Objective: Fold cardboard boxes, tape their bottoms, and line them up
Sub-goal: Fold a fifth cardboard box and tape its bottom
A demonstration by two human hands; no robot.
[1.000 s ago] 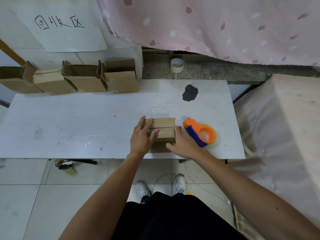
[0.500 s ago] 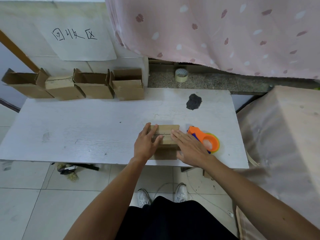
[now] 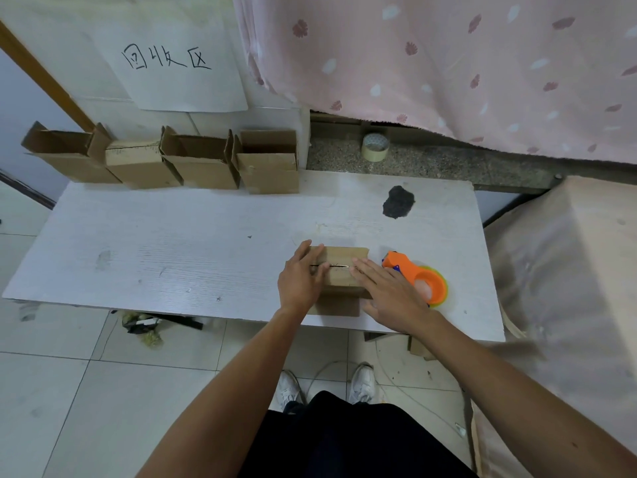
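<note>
A small cardboard box (image 3: 342, 257) stands near the front edge of the white table (image 3: 172, 253), with the seam of its closed flaps facing up. My left hand (image 3: 300, 281) clasps the box's left end, fingers over the top and thumb on the seam. My right hand (image 3: 391, 298) lies flat and open on the right part of the top, fingertips at the seam. An orange tape dispenser (image 3: 418, 281) lies just right of the box, partly behind my right hand. Several folded boxes (image 3: 206, 165) stand in a row at the table's back left.
A roll of tape (image 3: 375, 147) sits on the stone ledge behind the table. A dark stain (image 3: 398, 201) marks the tabletop at the back right. A cloth-covered bulk (image 3: 568, 270) stands close on the right. Debris (image 3: 148, 326) lies on the tiled floor under the table.
My right hand has moved from the box's front right corner up onto its top, fingers flat at the seam. My left hand stays on the box's left end.
</note>
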